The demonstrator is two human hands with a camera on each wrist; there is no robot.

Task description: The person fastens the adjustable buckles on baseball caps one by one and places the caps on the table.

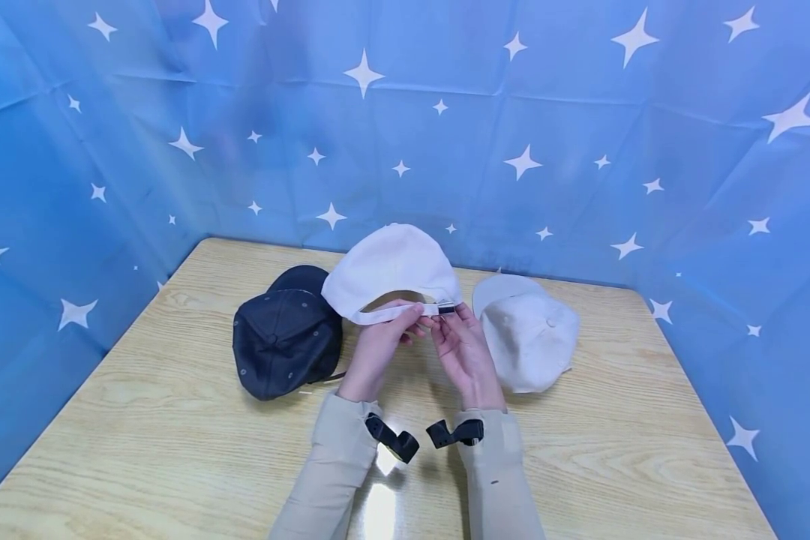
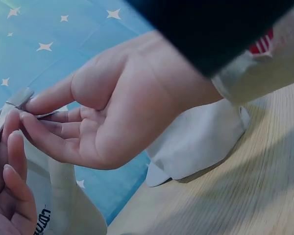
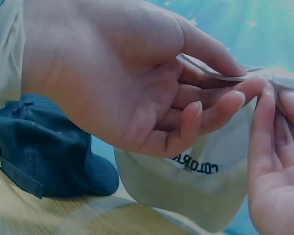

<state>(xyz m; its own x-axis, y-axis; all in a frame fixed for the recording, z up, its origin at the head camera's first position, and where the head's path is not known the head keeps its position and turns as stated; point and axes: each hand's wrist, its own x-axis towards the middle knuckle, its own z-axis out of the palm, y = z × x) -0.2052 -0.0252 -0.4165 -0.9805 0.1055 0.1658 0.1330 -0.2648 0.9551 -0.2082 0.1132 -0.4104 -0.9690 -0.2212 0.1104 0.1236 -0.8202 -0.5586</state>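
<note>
A white baseball cap (image 1: pixel 394 259) is held up above the middle of the table, its back opening toward me. My left hand (image 1: pixel 378 345) pinches the cap's strap (image 1: pixel 378 316) between thumb and fingers. At the strap's right end, beside a dark, shiny buckle (image 1: pixel 445 308), my right hand (image 1: pixel 469 356) pinches it too. The fingertips of both hands meet near the buckle. In the right wrist view, dark lettering (image 3: pixel 206 168) shows on the cap below my left hand (image 3: pixel 122 83). My right hand (image 2: pixel 122 103) fills the middle of the left wrist view.
A navy cap (image 1: pixel 283 337) lies on the wooden table (image 1: pixel 175 435) to the left. To the right lies another whitish cap (image 1: pixel 533 337). A blue curtain with white stars (image 1: pixel 405 127) hangs behind the table's far edge. Each wrist carries a black camera mount (image 1: pixel 391 437).
</note>
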